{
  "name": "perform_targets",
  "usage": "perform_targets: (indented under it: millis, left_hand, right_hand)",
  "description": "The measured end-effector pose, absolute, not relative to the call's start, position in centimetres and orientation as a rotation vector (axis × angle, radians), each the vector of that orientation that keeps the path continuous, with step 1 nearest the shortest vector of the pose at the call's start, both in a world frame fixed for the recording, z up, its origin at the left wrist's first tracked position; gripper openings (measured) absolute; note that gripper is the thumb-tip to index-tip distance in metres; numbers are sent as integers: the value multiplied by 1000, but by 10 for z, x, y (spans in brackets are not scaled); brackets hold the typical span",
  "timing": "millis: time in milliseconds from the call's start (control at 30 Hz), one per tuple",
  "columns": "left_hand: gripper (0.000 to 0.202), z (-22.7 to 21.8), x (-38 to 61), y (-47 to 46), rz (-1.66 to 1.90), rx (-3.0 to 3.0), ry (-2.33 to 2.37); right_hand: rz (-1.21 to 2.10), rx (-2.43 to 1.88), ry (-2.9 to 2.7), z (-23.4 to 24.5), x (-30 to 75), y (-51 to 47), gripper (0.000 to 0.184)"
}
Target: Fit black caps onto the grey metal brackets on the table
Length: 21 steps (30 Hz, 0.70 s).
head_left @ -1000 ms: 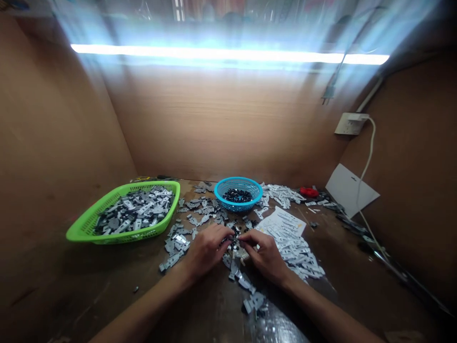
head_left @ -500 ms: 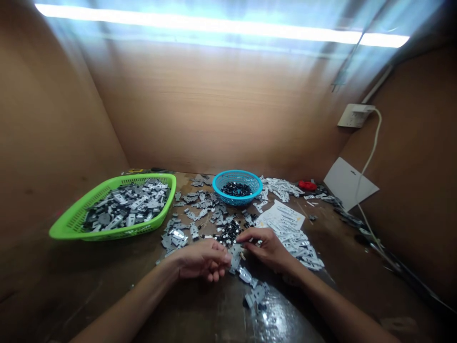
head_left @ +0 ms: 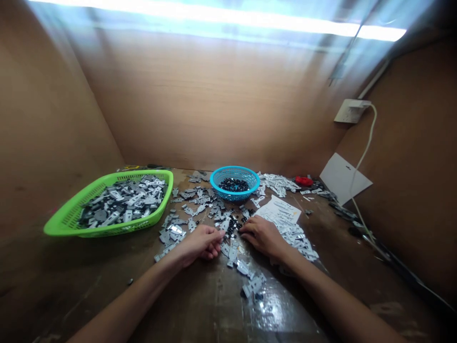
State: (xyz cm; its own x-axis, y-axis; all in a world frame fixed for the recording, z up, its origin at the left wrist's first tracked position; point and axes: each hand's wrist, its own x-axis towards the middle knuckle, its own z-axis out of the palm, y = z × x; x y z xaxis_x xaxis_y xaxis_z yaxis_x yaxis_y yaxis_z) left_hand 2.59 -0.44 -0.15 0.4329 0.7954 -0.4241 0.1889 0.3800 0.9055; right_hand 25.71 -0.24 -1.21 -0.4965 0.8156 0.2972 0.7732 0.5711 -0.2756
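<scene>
My left hand is closed, thumb against the fingers, pinching the lower end of a flat grey metal plate. Small black parts lie in a loose pile between my two hands. At the pile's right edge, my right hand has its fingertips drawn together and pointing down; whatever is between them is hidden. Below the pile, more grey metal plates run in a loose line towards me.
A green basket full of metal pieces stands at left. Behind the pile is a blue basket holding black parts. Light metal strips and a white paper lie at right, a red object farther back. A white cable hangs at right.
My left hand has moved slightly up and left and now pinches a plate over the black pile. My right hand's fingertips have come down beside the pile. The view has shifted a little.
</scene>
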Motion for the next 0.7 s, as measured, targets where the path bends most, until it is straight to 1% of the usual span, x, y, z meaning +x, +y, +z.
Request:
perform_targets:
  millis: [167, 333, 533, 700]
  left_hand:
    - [36, 0, 29, -8, 499, 1172, 1102]
    - [29, 4, 31, -10, 466, 1234, 1104]
    - [45, 4, 31, -11, 439, 1180, 1040]
    - [45, 2, 31, -13, 401, 1152, 988]
  right_hand:
    - [86, -1339, -2415, -10, 255, -5, 15]
    - [147, -1323, -2397, -11, 252, -6, 13]
    - [274, -1305, -2297, -10, 254, -4, 10]
    - [415, -1316, -2126, -3, 262, -1, 12]
